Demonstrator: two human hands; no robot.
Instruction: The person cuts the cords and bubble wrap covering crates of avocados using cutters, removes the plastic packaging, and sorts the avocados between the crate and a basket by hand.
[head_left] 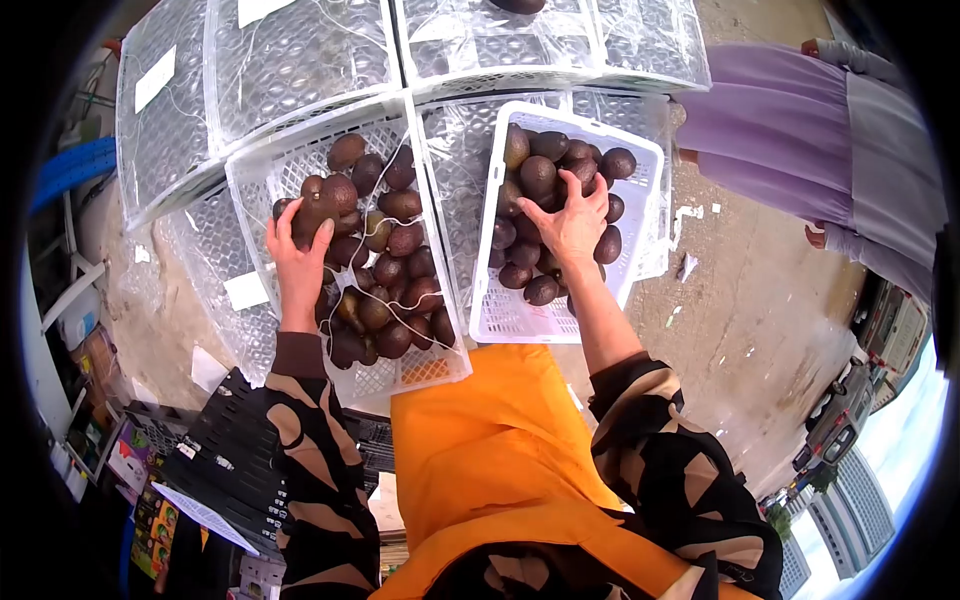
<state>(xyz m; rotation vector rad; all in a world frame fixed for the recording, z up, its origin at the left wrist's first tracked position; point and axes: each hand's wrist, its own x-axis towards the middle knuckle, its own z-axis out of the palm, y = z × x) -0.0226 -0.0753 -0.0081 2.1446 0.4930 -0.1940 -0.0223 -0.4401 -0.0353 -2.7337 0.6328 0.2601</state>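
Dark avocados (pixel 392 340) fill much of a clear plastic crate (pixel 455 372) left of centre, with white strings lying across them. My left hand (pixel 300 255) is over that crate's left part, its fingers wrapped round a dark avocado (pixel 317 212). To the right, a white basket (pixel 650 165) holds several more avocados (pixel 541 290). My right hand (pixel 573 222) reaches into this basket, thumb and fingers curved over an avocado (pixel 580 172); its thumb touches the pile. Part of the grip there is hidden by the fingers.
Plastic crates with bubble wrap (pixel 300 60) stand behind and beneath. Black crates (pixel 235 460) lie at lower left. A person in a purple garment (pixel 780 130) stands at the right. Parked vehicles (pixel 840 415) are farther off at the right.
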